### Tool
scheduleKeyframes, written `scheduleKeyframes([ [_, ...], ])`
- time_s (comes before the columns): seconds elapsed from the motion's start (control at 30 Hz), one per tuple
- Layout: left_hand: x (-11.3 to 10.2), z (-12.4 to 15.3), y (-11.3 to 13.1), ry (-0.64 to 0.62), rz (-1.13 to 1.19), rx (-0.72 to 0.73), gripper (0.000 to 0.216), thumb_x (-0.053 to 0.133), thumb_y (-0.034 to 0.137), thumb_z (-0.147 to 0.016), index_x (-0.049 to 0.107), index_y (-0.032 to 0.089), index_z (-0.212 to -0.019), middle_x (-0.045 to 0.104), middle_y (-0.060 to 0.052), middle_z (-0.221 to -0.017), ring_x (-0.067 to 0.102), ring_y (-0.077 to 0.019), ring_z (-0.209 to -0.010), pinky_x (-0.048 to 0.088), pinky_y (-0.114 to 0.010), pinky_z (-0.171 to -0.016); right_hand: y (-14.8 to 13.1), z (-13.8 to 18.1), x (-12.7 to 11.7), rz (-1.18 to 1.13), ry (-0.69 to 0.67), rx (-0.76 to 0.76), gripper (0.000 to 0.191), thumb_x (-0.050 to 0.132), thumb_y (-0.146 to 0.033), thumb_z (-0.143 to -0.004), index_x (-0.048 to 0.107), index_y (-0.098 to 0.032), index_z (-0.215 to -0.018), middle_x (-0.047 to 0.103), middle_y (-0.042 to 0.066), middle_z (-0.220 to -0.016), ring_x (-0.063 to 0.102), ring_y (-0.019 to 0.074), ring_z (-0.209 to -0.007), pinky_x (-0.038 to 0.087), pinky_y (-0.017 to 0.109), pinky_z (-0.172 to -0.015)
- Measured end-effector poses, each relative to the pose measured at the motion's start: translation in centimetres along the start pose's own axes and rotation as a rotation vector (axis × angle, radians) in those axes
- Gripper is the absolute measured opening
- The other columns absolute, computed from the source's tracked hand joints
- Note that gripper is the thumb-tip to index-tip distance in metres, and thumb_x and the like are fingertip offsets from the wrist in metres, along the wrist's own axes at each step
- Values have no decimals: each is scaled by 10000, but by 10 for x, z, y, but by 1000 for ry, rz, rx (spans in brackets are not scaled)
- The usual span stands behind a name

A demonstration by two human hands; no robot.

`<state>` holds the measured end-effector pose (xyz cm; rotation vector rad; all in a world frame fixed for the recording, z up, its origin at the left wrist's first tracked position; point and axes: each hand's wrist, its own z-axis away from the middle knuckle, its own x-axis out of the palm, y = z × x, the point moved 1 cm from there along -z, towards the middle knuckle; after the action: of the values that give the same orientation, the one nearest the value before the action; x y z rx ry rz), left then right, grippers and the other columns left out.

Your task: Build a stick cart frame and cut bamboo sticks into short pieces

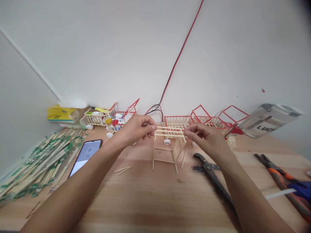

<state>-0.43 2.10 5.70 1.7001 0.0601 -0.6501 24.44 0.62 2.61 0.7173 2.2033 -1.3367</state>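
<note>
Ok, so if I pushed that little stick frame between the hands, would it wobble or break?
The stick frame would probably feel light, since it's just thin sticks with open gaps. It might crack if pushed hard, because the sticks meet at tiny joints. It would likely slide or tip instead of rolling, as its lowest parts are straight stick ends.

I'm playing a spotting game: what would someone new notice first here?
First, the little stick frame in the middle, with the left hand and right hand at its top. Next, the red-edged basket just behind it, and the red-and-black cable slanting up the wall.
</note>
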Motion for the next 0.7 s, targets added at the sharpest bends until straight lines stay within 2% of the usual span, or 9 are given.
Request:
scheduleKeyframes([
  [0.2, 1, 3, 5, 20, -5, -2, 105, 560, 157, -839, 601, 106, -756, 619, -1, -659, 536, -62, -568, 426, -167, -520, 5, 0, 3, -77, -4, 18, 228, 615, -419, -818, 666, -197, -809, 672, 23, -785, 530, 135, -615, 385, 264, -556],
  [0.7, -1, 1, 2, 6, 6, -4, 94, 568, 175, -826, 613, 109, -777, 641, -12, -667, 559, -72, -570, 441, -170, -513, 2, 1, 2, -76, -6, 15, 232, 613, -424, -820, 671, -200, -845, 678, 29, -789, 558, 148, -631, 395, 271, -556],
])
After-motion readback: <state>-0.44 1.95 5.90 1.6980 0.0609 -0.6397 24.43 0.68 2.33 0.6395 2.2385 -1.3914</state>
